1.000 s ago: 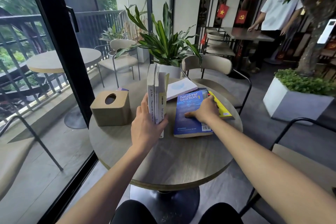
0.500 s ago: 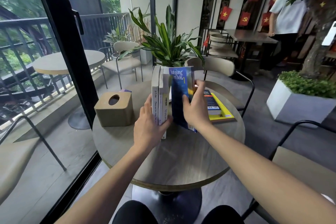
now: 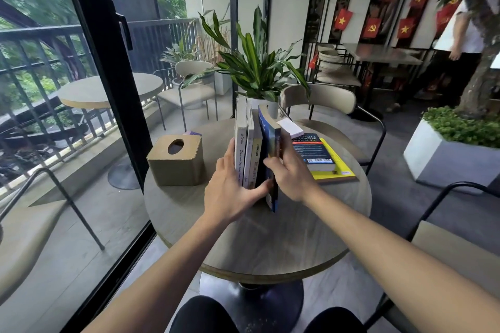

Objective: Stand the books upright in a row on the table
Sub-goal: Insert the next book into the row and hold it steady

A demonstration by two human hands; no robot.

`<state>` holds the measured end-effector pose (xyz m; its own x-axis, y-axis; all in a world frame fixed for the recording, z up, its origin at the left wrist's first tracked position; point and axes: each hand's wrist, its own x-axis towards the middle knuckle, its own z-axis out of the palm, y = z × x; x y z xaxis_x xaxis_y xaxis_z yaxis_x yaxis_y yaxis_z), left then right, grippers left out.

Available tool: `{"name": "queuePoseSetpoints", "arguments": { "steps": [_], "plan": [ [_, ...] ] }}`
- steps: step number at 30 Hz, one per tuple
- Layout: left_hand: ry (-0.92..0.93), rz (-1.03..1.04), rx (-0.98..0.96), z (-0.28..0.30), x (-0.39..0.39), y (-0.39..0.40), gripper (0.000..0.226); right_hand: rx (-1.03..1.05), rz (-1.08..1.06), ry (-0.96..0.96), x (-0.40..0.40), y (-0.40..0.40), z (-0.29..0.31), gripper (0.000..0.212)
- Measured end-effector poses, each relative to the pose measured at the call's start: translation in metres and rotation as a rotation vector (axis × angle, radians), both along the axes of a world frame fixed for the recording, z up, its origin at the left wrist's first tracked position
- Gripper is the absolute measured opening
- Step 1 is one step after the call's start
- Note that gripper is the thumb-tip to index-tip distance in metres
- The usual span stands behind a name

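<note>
Two pale books (image 3: 247, 143) stand upright, spines toward me, in the middle of the round table (image 3: 270, 238). My left hand (image 3: 231, 186) presses on their left side, thumb across the spines. A blue book (image 3: 270, 149) stands upright against their right side, and my right hand (image 3: 290, 170) grips its right face. To the right a dark book (image 3: 313, 153) lies flat on a yellow book (image 3: 335, 173). A white book (image 3: 290, 128) lies flat behind the row.
A tan tissue box (image 3: 177, 161) sits on the table's left part. A potted plant (image 3: 257, 70) and a chair (image 3: 332, 100) stand behind the table. A glass door frame (image 3: 108, 84) runs along the left. A person (image 3: 460, 43) stands at the far right.
My right hand lifted the blue book off the flat pile, turned it upright and brought it against the two standing books. My left hand stayed on the standing books.
</note>
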<state>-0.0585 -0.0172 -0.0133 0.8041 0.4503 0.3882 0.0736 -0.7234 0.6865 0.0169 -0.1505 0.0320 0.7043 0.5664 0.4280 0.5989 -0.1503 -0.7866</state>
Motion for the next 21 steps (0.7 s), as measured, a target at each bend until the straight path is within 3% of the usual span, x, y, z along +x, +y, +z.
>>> {"name": "queuePoseSetpoints", "arguments": {
  "steps": [10,21],
  "plan": [
    [-0.029,0.012,0.012,-0.005,0.003,0.002,0.123,-0.045,0.131,0.119,0.005,0.0,0.002,0.078],
    [-0.054,-0.002,-0.034,-0.007,0.003,0.006,0.123,-0.132,0.121,0.131,0.025,-0.001,0.0,0.085]
  ]
}}
